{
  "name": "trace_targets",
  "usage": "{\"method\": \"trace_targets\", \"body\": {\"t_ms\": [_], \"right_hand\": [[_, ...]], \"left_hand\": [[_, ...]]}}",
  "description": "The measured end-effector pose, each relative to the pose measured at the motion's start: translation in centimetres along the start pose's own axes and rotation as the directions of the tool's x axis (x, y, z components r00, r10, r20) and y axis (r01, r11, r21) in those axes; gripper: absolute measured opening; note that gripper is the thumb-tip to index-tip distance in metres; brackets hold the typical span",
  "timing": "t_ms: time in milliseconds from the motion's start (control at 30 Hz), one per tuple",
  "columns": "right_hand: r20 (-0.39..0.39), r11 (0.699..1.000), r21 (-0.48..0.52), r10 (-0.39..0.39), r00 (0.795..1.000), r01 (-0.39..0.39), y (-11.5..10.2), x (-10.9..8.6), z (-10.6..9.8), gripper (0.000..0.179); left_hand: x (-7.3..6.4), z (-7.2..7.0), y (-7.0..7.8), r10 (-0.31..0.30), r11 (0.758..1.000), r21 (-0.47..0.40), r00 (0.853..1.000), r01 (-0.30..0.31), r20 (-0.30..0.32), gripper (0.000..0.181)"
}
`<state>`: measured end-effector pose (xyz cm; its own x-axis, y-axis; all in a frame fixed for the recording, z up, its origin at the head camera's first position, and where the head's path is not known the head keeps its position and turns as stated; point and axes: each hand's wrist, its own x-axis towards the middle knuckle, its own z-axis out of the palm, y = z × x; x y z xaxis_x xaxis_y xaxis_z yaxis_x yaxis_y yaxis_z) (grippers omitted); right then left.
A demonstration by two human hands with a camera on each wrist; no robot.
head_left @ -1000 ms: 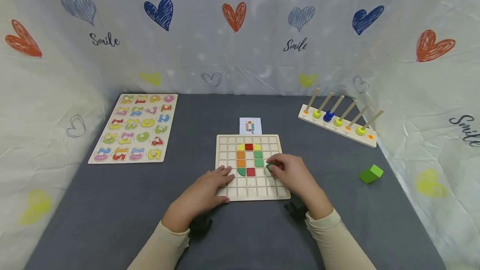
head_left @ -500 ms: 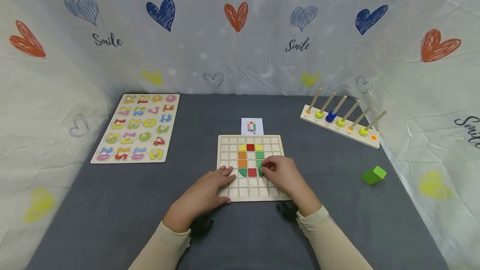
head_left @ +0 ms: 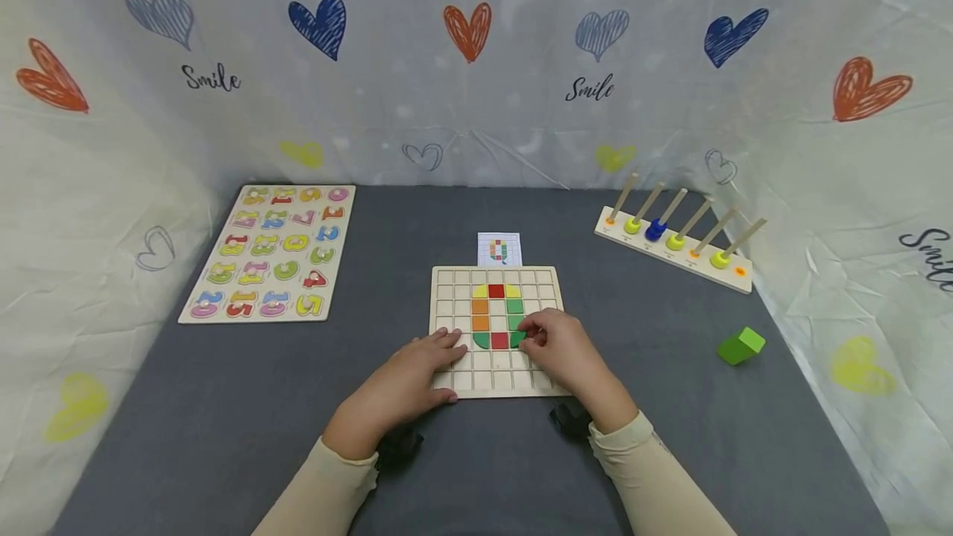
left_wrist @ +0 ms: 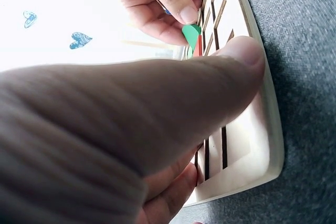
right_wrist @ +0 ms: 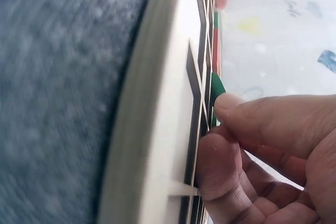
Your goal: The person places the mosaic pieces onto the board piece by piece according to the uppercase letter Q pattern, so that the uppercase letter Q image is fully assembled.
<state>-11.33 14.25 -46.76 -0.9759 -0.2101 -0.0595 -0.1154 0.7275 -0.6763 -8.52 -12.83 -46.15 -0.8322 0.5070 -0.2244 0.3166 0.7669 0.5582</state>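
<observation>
A wooden grid board (head_left: pixel 487 383) lies at the middle of the table, bearing coloured tiles in a ring. My left hand (head_left: pixel 417 366) rests on the board's left side, fingers spread and thumb near the front edge. With thumb and fingers my right hand (head_left: pixel 566 347) pinches a green rounded tile (left_wrist: pixel 191 34) at the ring's lower right corner. That tile sits tilted in the left wrist view, right beside the bottom red tile (head_left: pixel 500 341). Also in the ring are orange tiles (head_left: pixel 480 314), green square tiles (head_left: pixel 514 313), yellow corner tiles (head_left: pixel 480 292) and a green corner tile (head_left: pixel 481 341).
A small pattern card (head_left: pixel 499 249) lies behind the board. A number puzzle board (head_left: pixel 286 294) is at the left. At the back right stands a peg rack (head_left: pixel 673 251) with coloured rings, and a green block (head_left: pixel 740 346) lies in front of it.
My right hand has moved left with the green rounded tile, from over the board's right columns to the ring's lower right corner. My left hand stays on the board.
</observation>
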Motion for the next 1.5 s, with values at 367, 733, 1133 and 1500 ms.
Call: {"method": "trace_targets", "body": {"t_ms": [367, 733, 1133, 1500], "right_hand": [[-0.009, 1.000, -0.014, 0.000, 1.000, 0.000, 0.1, 0.1, -0.2, 0.029], [-0.018, 0.982, -0.177, 0.069, 0.997, -0.071, 3.7, -3.9, -6.6, 0.028], [-0.069, 0.987, -0.149, 0.044, 0.997, -0.054, 7.0, -7.6, -5.6, 0.012], [-0.051, 0.985, -0.167, 0.044, 0.998, -0.051, 6.2, -7.2, -5.0, 0.014]], "left_hand": [[0.0, 0.0, -0.1, 0.007, 1.000, 0.018, 1.000, -0.007, -0.007, 0.068], [0.2, -0.1, 0.3, 0.008, 1.000, 0.016, 1.000, -0.008, -0.008, 0.068], [0.0, 0.0, 0.0, 0.005, 1.000, 0.010, 1.000, -0.005, -0.006, 0.068], [0.0, 0.1, -0.1, 0.005, 1.000, 0.012, 1.000, -0.005, -0.006, 0.068]]}}
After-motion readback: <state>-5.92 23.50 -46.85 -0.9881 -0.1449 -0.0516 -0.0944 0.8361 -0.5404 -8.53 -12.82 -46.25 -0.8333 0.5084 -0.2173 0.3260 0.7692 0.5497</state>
